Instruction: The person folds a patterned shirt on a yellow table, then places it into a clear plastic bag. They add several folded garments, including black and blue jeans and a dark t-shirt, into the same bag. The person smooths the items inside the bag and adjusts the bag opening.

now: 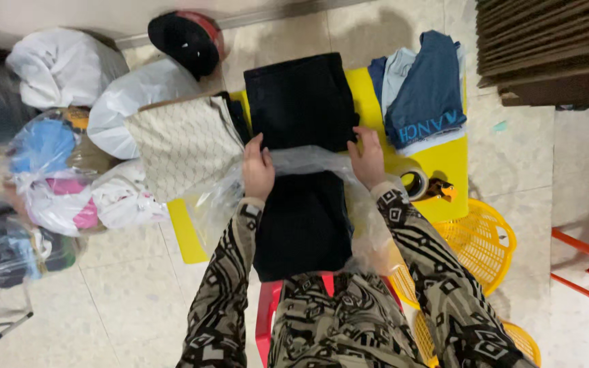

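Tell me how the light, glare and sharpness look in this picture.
Head view: even indoor light, soft shadows beneath the bagged bundles at left. Mild glare on the clear plastic bag between the left hand and right hand. The dark folded garment loses its detail to blackness. Edges look slightly soft throughout, and the floor tile lines bend a little toward the corners.

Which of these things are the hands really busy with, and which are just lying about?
In hand:
left hand and right hand on the clear plastic bag
folded black garment half inside it

Lying about:
folded blue clothes
tape roll
patterned cream bag
black cap
yellow basket
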